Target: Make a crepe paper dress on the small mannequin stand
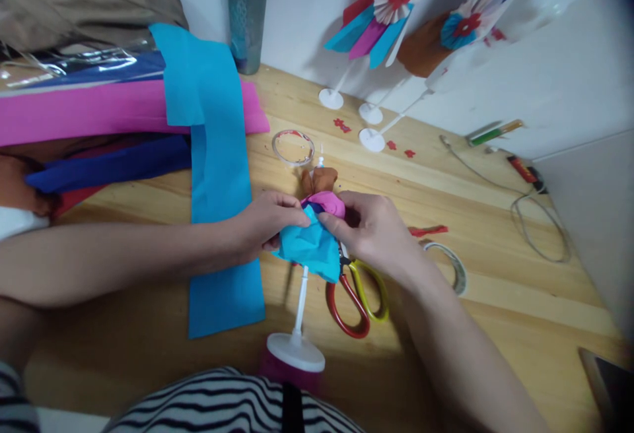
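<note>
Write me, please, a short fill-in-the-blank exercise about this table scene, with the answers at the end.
1. The left hand and the right hand hold a light-blue sheet above a round ____ base.
2. The left forearm crosses over a long, light-____ strip.
3. The scissors have one red handle and one ____ handle.
4. The small loose flower shapes are ____.

Missing words: white; blue; yellow; red.

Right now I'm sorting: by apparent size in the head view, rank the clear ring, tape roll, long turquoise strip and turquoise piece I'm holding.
Largest: long turquoise strip
Next: held turquoise piece
Smallest: clear ring, tape roll; too close to rank
</note>
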A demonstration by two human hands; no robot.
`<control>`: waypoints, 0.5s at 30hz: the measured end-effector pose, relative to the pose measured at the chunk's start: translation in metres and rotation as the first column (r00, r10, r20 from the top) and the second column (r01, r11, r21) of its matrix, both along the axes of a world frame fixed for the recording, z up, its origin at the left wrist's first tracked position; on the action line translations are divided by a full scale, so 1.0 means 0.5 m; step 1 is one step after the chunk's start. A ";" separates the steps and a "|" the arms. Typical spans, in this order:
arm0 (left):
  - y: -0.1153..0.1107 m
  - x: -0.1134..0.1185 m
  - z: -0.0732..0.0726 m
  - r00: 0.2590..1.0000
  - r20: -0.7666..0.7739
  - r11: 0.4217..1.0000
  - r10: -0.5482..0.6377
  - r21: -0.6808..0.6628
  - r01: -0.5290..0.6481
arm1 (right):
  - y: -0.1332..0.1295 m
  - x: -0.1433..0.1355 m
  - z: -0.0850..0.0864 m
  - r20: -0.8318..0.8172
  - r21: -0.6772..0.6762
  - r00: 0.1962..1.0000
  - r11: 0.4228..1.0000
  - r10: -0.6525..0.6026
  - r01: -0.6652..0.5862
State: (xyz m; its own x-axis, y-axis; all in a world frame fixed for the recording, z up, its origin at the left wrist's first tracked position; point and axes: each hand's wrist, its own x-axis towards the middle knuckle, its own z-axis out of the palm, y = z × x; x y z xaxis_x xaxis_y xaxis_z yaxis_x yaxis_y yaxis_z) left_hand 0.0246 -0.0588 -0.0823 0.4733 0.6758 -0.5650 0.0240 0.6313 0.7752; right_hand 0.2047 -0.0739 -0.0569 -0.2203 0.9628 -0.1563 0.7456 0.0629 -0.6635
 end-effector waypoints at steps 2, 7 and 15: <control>0.001 -0.002 0.000 1.000 0.009 1.000 -0.008 0.018 0.008 | -0.001 0.000 -0.002 -0.018 -0.015 1.000 1.000 -0.001 0.001; 0.003 -0.003 0.001 1.000 0.016 1.000 -0.013 0.016 0.013 | 0.003 0.007 -0.019 -0.358 -0.229 0.929 0.973 -0.088 0.004; 0.002 -0.002 0.005 0.997 -0.030 0.997 0.068 -0.019 -0.069 | 0.017 0.010 -0.022 -0.519 -0.346 0.818 0.936 -0.250 0.067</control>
